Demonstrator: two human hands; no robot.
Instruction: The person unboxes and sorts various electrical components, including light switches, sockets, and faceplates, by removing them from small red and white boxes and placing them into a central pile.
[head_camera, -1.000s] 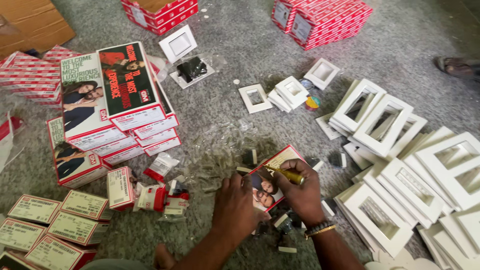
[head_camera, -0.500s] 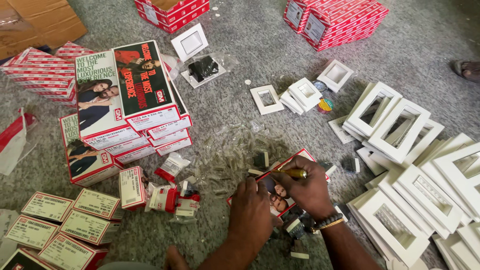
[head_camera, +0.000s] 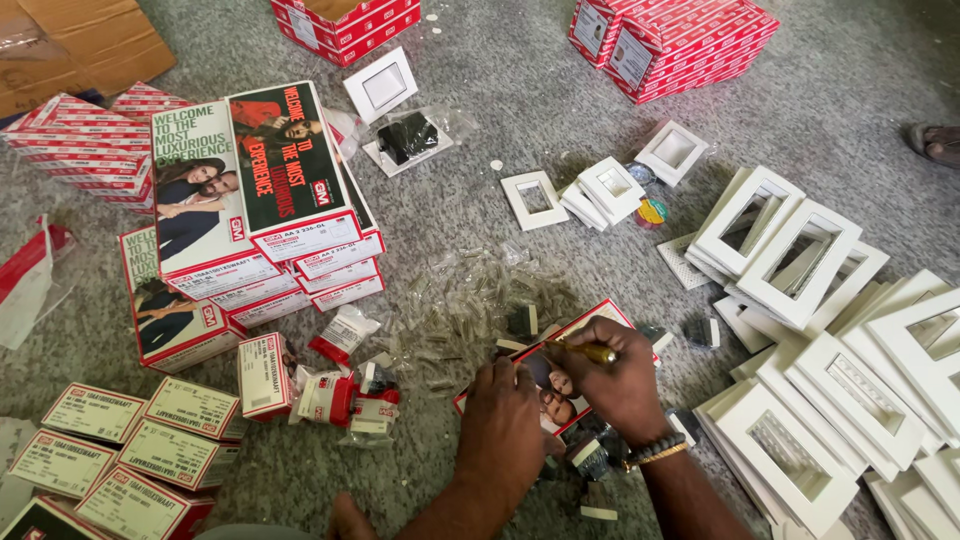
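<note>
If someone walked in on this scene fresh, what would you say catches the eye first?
Probably the two hands at bottom centre: the right hand grips a yellow-handled tool while the left hand presses on a flat photo-printed box on the grey carpet. Next, the heap of white frames spreading down the right side, and the stack of boxes at the left.

White switch frames (head_camera: 800, 262) stacked right. Red cartons with white labels (head_camera: 690, 40) far. Grey carpet (head_camera: 500, 110). Yellow-handled tool (head_camera: 598, 352) in right hand (head_camera: 618, 385). Brown cardboard (head_camera: 85, 40) far left.
</note>
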